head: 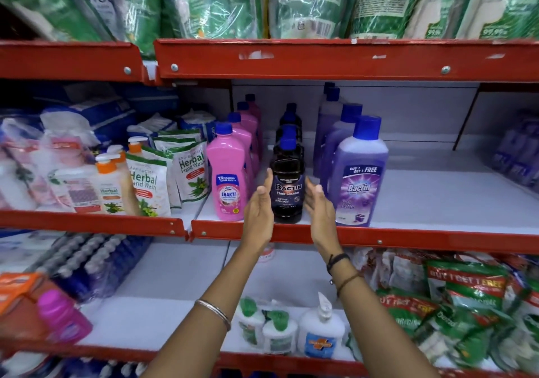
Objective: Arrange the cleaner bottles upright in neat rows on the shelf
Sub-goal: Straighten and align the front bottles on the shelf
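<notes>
Three rows of cleaner bottles stand upright on the middle shelf [437, 202], all with blue caps. A pink bottle [229, 179] leads the left row, a black Bactin floor cleaner bottle [287, 185] the middle row, a purple Bactin bottle [360, 179] the right row. My left hand [259, 214] is flat and open beside the black bottle's left side. On that bottle's right side my right hand [319, 208] is open too, palm facing in. Whether the palms touch the bottle is unclear.
Herbal hand wash pouches [151, 185] and orange-capped pump bottles [109, 185] fill the shelf to the left. The red shelf lip [379, 237] runs under my wrists. More purple bottles [519, 156] stand far right. Below are white pump bottles [319, 334] and green packets [466, 304].
</notes>
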`<move>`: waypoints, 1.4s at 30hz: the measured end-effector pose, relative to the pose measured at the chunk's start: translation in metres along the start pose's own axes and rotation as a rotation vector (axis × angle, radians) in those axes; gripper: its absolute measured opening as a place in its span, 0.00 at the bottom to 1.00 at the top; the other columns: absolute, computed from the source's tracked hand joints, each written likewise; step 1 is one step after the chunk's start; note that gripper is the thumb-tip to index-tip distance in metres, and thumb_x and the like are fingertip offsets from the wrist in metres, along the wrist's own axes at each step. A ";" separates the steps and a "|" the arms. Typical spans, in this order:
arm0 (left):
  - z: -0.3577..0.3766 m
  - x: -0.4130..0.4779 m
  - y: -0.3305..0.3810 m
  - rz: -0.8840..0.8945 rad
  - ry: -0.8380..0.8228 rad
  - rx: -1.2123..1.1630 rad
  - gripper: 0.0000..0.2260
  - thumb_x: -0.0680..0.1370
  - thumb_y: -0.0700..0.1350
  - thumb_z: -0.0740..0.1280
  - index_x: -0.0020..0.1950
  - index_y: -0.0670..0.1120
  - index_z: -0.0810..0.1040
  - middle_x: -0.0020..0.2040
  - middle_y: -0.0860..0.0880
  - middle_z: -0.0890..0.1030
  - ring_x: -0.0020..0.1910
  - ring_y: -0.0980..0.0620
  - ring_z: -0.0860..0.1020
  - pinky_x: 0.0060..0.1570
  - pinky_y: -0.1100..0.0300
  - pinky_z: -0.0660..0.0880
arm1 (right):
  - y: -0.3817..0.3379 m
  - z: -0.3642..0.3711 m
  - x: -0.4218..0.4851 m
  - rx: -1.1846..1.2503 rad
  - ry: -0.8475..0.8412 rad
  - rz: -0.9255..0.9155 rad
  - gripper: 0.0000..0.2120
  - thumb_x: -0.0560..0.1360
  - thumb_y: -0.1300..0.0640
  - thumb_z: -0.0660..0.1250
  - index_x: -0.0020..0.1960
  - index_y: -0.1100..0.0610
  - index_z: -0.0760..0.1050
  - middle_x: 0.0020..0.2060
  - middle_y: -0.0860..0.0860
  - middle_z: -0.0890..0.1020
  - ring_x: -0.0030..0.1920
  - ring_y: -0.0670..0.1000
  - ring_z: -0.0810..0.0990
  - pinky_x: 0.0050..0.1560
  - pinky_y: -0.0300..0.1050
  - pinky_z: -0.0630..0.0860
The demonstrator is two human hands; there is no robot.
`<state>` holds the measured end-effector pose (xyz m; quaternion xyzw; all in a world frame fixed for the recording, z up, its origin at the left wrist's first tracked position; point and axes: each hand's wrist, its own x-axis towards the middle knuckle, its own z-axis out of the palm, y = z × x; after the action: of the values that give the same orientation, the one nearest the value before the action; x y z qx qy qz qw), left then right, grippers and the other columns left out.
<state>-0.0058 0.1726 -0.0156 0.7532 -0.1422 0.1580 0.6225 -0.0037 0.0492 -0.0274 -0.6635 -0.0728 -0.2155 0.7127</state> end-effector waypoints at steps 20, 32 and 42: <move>-0.074 -0.006 -0.016 0.026 0.285 -0.072 0.28 0.76 0.63 0.43 0.75 0.56 0.58 0.76 0.47 0.59 0.71 0.55 0.63 0.63 0.65 0.68 | -0.001 0.071 -0.057 -0.186 -0.103 -0.169 0.24 0.77 0.43 0.50 0.69 0.51 0.68 0.69 0.52 0.72 0.70 0.49 0.69 0.71 0.48 0.64; -0.114 0.006 -0.025 -0.061 0.029 -0.025 0.23 0.80 0.57 0.44 0.74 0.55 0.61 0.62 0.52 0.72 0.59 0.56 0.73 0.39 0.83 0.68 | 0.000 0.118 -0.027 -0.245 -0.093 -0.002 0.19 0.80 0.44 0.47 0.65 0.44 0.70 0.56 0.48 0.80 0.53 0.39 0.79 0.53 0.31 0.76; -0.132 -0.004 -0.025 -0.028 -0.020 0.026 0.27 0.75 0.62 0.42 0.73 0.60 0.59 0.66 0.52 0.71 0.63 0.57 0.70 0.53 0.76 0.69 | 0.009 0.119 -0.040 -0.179 -0.008 0.008 0.21 0.80 0.45 0.49 0.71 0.48 0.65 0.60 0.47 0.77 0.56 0.41 0.78 0.48 0.28 0.74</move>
<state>-0.0069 0.3067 -0.0168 0.7647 -0.1358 0.1432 0.6134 -0.0141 0.1741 -0.0385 -0.7257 -0.0531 -0.2157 0.6511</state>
